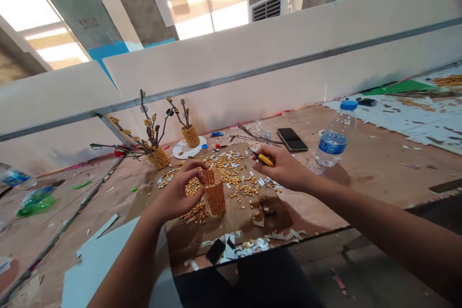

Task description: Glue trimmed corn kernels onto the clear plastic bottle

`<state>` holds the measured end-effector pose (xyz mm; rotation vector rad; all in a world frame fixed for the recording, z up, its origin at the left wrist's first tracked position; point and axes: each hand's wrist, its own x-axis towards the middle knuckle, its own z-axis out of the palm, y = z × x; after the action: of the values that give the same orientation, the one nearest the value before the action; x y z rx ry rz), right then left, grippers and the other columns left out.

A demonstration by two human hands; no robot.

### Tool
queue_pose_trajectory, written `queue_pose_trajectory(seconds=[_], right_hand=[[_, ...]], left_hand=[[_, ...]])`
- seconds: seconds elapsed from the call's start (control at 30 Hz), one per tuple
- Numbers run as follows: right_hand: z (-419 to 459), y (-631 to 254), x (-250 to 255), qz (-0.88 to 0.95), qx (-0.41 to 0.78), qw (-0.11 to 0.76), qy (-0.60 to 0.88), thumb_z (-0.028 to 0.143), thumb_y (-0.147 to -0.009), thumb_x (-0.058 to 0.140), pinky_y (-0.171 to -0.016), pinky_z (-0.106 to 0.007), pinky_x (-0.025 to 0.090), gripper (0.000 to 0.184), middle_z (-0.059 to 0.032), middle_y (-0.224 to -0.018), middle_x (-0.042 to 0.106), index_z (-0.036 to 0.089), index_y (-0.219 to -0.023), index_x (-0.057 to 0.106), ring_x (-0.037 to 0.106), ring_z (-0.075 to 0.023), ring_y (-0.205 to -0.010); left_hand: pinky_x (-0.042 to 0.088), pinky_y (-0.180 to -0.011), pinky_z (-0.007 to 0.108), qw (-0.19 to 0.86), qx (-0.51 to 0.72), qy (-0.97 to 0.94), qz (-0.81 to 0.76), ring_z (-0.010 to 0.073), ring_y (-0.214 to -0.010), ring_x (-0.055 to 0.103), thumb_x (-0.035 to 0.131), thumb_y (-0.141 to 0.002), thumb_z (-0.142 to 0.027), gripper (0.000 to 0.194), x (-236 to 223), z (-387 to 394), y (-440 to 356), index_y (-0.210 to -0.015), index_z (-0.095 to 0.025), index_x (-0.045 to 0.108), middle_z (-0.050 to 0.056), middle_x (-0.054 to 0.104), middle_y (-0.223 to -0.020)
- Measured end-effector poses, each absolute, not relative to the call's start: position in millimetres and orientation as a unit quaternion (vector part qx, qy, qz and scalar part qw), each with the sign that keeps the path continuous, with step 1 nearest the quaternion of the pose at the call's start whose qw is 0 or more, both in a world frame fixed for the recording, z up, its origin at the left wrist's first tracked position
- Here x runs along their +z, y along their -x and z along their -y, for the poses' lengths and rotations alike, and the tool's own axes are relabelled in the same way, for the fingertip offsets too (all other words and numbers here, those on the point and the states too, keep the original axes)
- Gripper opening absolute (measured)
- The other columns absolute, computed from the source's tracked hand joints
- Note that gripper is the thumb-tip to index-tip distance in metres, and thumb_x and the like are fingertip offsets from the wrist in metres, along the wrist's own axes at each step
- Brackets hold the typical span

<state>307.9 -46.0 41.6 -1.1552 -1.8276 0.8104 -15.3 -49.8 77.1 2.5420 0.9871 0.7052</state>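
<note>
My left hand (180, 192) is curled round a small upright cylinder covered in corn kernels (215, 193), gripping it near the top. My right hand (283, 167) is closed on a yellow-handled tool (266, 160) with a dark tip, held just right of the cylinder. Both hands hover over a brown cardboard sheet (238, 219) strewn with loose corn kernels (231, 171) and white paper scraps (249, 243).
Two kernel-covered pots with twig branches (158, 156) (190, 135) stand behind the cardboard. A black phone (292, 139) and a water bottle with a blue cap (334, 140) sit at the right. White partition walls (288, 77) back the table. A pale sheet (97, 260) lies at front left.
</note>
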Motion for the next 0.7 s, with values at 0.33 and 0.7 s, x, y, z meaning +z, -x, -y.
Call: queue_pose_trajectory(seconds=[0.33,0.7], right_hand=[[110.8,-336.4,-39.7,0.716,0.161,0.347,0.584,0.033,-0.098,0.055,-0.099,-0.051,0.051,0.028,-0.0164,-0.124,0.071,0.019,-0.120,0.065,0.067,-0.0343,-0.115],[116.1,-341.4,-66.6,0.718,0.052,0.297,0.627,0.042,-0.100,0.057,-0.084,-0.046,0.054,0.033,-0.0139,-0.111,0.077,0.019,-0.119,0.071,0.072,-0.0346,-0.102]], left_hand=[[0.041,-0.119,0.051,0.162,0.248,-0.893,-0.338,0.0319,-0.139,0.052,0.067,-0.091,-0.025,0.030,79.7,65.2,19.0,-0.121,-0.024,0.063,0.014,0.055,-0.143],[0.049,-0.115,0.051,-0.001,0.412,-0.817,-0.403,0.0287,-0.130,0.061,0.060,-0.100,-0.038,0.032,66.6,82.8,85.7,-0.130,-0.025,0.063,0.010,0.064,-0.136]])
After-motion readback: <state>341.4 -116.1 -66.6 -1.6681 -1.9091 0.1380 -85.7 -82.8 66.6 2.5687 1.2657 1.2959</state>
